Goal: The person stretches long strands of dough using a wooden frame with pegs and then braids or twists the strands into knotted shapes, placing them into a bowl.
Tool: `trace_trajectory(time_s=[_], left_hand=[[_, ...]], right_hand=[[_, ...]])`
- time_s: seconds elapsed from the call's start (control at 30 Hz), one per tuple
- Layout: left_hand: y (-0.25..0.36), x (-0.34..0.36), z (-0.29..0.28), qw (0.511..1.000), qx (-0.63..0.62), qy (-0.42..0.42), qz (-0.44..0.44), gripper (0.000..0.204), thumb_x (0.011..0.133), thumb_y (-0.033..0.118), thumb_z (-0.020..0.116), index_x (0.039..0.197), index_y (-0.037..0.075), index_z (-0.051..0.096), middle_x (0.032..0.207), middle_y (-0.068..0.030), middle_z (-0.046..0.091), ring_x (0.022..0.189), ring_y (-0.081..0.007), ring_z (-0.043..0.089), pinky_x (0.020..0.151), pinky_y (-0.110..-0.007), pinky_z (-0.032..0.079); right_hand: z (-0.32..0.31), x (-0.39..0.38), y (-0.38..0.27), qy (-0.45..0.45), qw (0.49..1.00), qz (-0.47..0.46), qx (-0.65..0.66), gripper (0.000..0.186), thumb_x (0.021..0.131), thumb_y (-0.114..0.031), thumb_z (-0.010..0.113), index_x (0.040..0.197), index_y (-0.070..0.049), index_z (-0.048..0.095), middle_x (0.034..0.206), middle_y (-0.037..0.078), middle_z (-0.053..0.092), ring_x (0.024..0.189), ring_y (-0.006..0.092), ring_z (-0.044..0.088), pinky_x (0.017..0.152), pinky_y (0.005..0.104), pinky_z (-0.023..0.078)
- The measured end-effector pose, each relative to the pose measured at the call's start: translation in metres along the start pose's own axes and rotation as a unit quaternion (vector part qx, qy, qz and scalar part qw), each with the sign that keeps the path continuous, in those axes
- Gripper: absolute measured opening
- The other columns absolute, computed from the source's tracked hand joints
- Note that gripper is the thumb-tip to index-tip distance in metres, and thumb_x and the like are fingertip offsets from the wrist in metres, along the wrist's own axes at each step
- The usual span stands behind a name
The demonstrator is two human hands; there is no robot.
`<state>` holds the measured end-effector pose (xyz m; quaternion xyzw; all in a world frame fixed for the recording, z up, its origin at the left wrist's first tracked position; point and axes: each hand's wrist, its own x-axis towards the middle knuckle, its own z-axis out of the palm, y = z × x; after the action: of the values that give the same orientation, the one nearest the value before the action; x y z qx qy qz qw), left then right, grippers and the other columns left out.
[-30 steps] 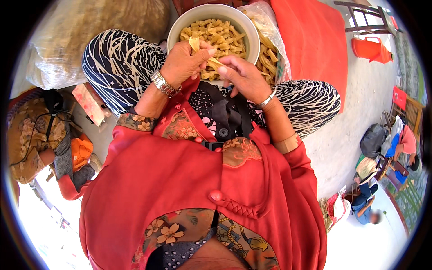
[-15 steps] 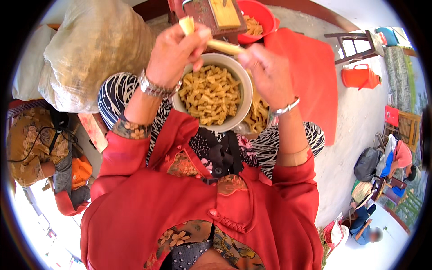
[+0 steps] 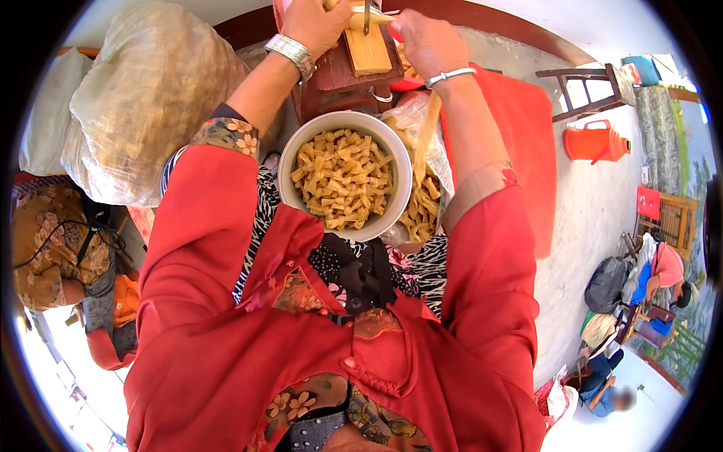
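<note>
At the top, my left hand (image 3: 316,26) is closed round one end of a pale yellow strip (image 3: 369,19), and my right hand (image 3: 429,45) pinches it further along. The strip is stretched across a thin upright metal blade (image 3: 367,16) on a wooden board (image 3: 369,56). A long tail of similar yellow strip (image 3: 427,132) hangs below my right wrist. The board rests on a dark red wooden stool (image 3: 324,87). Nearer to me stands a white bucket (image 3: 404,151) with many short, folded yellow-brown pieces (image 3: 343,181) in it.
Longer strips (image 3: 422,207) lie in clear plastic right of the bucket. A large stuffed sack (image 3: 151,98) stands at left. On the right are a red cloth (image 3: 512,151), a wooden stool (image 3: 587,90) and a red jug (image 3: 595,142). Other people sit at the far right and left.
Both hands have moved away from me, from above the bucket to the board. The strip between them now lies across the blade, and more of the bucket shows.
</note>
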<state>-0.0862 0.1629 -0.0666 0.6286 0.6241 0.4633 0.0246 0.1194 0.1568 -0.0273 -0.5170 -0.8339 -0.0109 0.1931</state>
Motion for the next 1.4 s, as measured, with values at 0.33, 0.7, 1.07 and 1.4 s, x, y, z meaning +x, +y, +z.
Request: trace_trajectory(time_s=[0.33,0.7,1.07,1.4], left_hand=[[0.049,-0.106,-0.080,0.842,-0.240,-0.429,-0.224,0.033,0.087,0.035,0.062,0.098,0.003,0.061,0.070,-0.0004,0.058,0.050,-0.0033,0.050,0.042,-0.019,0.041],[0.058,-0.203,-0.070,0.415,-0.529,-0.505,-0.541,0.038,0.094,0.032,0.052,0.113,-0.001,0.055,0.086,-0.0038,0.064,0.071,-0.0049,0.057,0.053,-0.022,0.049],[0.073,-0.190,-0.106,0.658,-0.494,-0.410,-0.394,0.017,0.092,0.015,0.055,0.101,0.000,0.058,0.087,-0.0017,0.061,0.077,-0.0086,0.059,0.068,-0.021,0.048],[0.079,-0.189,-0.110,0.941,-0.140,-0.262,0.161,0.006,0.081,0.003,0.062,0.085,-0.001,0.063,0.099,-0.0131,0.062,0.087,-0.0223,0.059,0.077,-0.029,0.046]], right_hand=[[-0.004,-0.123,-0.037,0.024,0.909,0.069,0.410,0.027,0.092,-0.031,0.050,0.086,-0.005,0.054,0.066,0.015,0.054,0.062,0.0321,0.056,0.055,0.0376,0.042],[0.011,-0.207,-0.155,-0.054,0.894,-0.105,0.432,0.023,0.086,-0.028,0.056,0.080,-0.007,0.053,0.068,0.011,0.058,0.064,0.0322,0.059,0.053,0.0420,0.042],[-0.003,-0.211,-0.139,0.185,0.840,0.115,0.496,0.022,0.091,-0.020,0.051,0.082,0.000,0.052,0.067,0.011,0.046,0.061,0.0235,0.048,0.060,0.0329,0.041],[0.035,-0.213,-0.105,-0.018,0.800,0.182,0.572,0.037,0.089,-0.030,0.046,0.071,0.002,0.051,0.062,0.018,0.053,0.057,0.0366,0.048,0.056,0.0415,0.039]])
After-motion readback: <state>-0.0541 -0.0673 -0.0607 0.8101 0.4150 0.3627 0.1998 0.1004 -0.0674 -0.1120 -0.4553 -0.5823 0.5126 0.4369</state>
